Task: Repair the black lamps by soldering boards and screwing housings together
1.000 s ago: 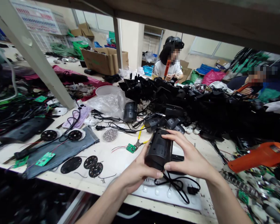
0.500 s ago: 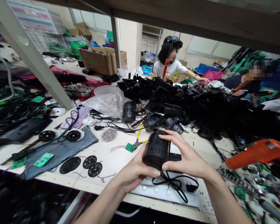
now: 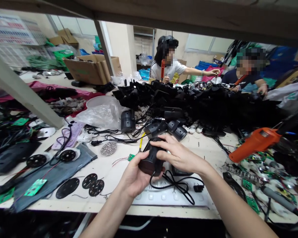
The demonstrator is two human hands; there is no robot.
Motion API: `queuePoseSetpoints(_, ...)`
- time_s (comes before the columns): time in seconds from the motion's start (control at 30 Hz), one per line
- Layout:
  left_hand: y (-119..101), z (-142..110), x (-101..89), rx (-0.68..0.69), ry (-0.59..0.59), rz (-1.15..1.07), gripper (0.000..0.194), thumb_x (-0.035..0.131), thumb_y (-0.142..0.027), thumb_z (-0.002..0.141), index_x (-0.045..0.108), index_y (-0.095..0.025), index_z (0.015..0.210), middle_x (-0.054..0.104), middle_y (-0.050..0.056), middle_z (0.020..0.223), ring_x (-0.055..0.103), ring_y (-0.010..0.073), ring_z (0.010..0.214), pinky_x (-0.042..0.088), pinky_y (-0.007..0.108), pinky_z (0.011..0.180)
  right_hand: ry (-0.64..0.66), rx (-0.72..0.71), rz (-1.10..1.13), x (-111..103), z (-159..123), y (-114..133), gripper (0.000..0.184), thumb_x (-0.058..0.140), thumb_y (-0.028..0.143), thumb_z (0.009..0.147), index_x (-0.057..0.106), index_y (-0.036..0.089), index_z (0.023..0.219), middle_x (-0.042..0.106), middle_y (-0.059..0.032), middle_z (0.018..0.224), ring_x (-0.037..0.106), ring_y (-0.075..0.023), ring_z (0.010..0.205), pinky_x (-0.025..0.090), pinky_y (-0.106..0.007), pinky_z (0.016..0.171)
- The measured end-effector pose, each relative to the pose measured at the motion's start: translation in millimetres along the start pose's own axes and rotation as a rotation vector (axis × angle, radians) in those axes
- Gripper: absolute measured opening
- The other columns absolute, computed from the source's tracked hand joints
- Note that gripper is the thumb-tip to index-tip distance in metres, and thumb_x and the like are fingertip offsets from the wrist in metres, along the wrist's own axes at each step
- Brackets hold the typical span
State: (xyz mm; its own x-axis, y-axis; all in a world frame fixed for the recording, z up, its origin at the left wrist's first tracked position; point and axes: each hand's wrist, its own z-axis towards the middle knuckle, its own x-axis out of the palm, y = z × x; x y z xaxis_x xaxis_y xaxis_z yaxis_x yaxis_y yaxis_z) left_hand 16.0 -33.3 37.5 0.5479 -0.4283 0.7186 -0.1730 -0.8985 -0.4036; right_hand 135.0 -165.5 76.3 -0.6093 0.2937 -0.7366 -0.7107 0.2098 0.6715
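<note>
L hand [image 3: 136, 177] is cupping the blk unit [image 3: 148, 166] from below & the L side, thumb lying along its upper face. R hand [image 3: 177, 153] is laying bent fingers over the unit's top & R side; can't tell if it's really clamping or just touching. Unit itself is sitting btwn both hands, tilted, over the near-middle part of the table [image 3: 114, 172]. Its cord [image 3: 175, 189] is trailing from the near end & looping over the wht strip [image 3: 151, 202], w/ the plug [image 3: 198, 188] resting by the strip's R end.

Just L of the unit, a sm. grn PCB [image 3: 131, 157] w/ red wires is lying near the pliers [image 3: 141, 142]; only a yellow handle is clearly showing, rest mostly hidden. Farther L, a pile of metal bits [image 3: 108, 149] is sitting apart, & nearer the edge a plain blk disc [image 3: 67, 188] is lying beside 2 overlapping perforated discs [image 3: 93, 185]. Another PCB [image 3: 35, 187] is resting on the gray bag [image 3: 64, 173].

Beyond the hands, more blk units [image 3: 177, 129] are lying in front of the big dark heap [image 3: 201, 102]. Over R, the orange driver [image 3: 254, 143] is lying above mixed parts, a coil [image 3: 240, 172] just nearer.

Across the heap, a person in wht [image 3: 167, 71] is stretching an arm twd a person in navy [image 3: 234, 76].
</note>
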Motion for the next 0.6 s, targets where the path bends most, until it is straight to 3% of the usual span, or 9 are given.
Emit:
queuePoseSetpoints(0.07,-0.8,0.4,-1.2,-0.029,-0.022,-0.003,0.022,0.053,-0.028,0.087,0.057,-0.013,0.103,0.073,0.012,0.08,0.072,0.0282,0.067,0.058,0.037,0.059,-0.089,-0.016,0.104,2.1,0.6,-2.1,0.05,0.035,0.055,0.1,0.062,0.024,0.128,0.051,-0.0107,0.135,0.04,-0.0251,0.134,0.032,-0.044,0.113)
queuePoseSetpoints(0.13,-1.3,0.3,-3.1,-0.048,-0.027,-0.016,0.029,0.05,-0.029,0.088,0.057,-0.01,0.108,0.073,0.017,0.085,0.072,0.0292,0.068,0.058,0.037,0.06,-0.278,0.02,0.246,5.7,1.5,-7.1,0.049,0.036,0.058,0.099,0.066,0.025,0.119,0.057,-0.0079,0.128,0.047,-0.0226,0.127,0.034,-0.04,0.111)
queuePoseSetpoints(0.2,-0.8,-0.4,-5.3,-0.049,-0.017,-0.038,0.034,0.05,-0.031,0.088,0.056,-0.007,0.112,0.072,0.021,0.09,0.072,0.0295,0.07,0.058,0.038,0.063,-0.488,0.134,0.378,10.7,2.3,-14.4,0.048,0.041,0.06,0.096,0.065,0.024,0.116,0.061,-0.0063,0.123,0.052,-0.0215,0.122,0.036,-0.038,0.109)
queuePoseSetpoints(0.27,1.1,-1.4,-7.9,-0.026,0.013,-0.065,0.038,0.055,-0.031,0.084,0.058,-0.006,0.113,0.072,0.022,0.094,0.072,0.0299,0.074,0.059,0.039,0.066,-0.603,0.271,0.47,17.3,1.6,-20.8,0.052,0.043,0.063,0.093,0.061,0.022,0.119,0.063,-0.0083,0.12,0.056,-0.0228,0.117,0.041,-0.039,0.104)
queuePoseSetpoints(0.4,5.8,-0.5,-17.1,0.11,0.092,-0.127,0.036,0.067,-0.024,0.071,0.067,-0.006,0.101,0.075,0.019,0.096,0.072,0.0316,0.082,0.059,0.042,0.076,-0.538,0.392,0.559,36.6,-10.1,-15.8,0.064,0.052,0.065,0.085,0.052,0.017,0.128,0.069,-0.0113,0.103,0.067,-0.0248,0.097,0.052,-0.04,0.087)
queuePoseSetpoints(0.5,7.7,3.3,-27.5,0.272,0.087,-0.18,0.029,0.07,-0.017,0.064,0.072,-0.01,0.092,0.077,0.013,0.086,0.072,0.0252,0.078,0.06,0.035,0.077,-0.485,0.413,0.567,56.4,-23.6,3.8,0.067,0.058,0.063,0.082,0.051,0.015,0.128,0.067,-0.0138,0.108,0.066,-0.0255,0.097,0.053,-0.04,0.086)
queuePoseSetpoints(0.6,9.3,5.2,-36.9,0.355,0.048,-0.126,0.037,0.07,-0.011,0.058,0.074,-0.014,0.095,0.078,0.007,0.08,0.072,0.0229,0.075,0.059,0.032,0.078,-0.472,0.41,0.544,76.5,-30.7,23.1,0.063,0.062,0.059,0.08,0.054,0.013,0.121,0.067,-0.0152,0.108,0.066,-0.0269,0.096,0.053,-0.042,0.087)
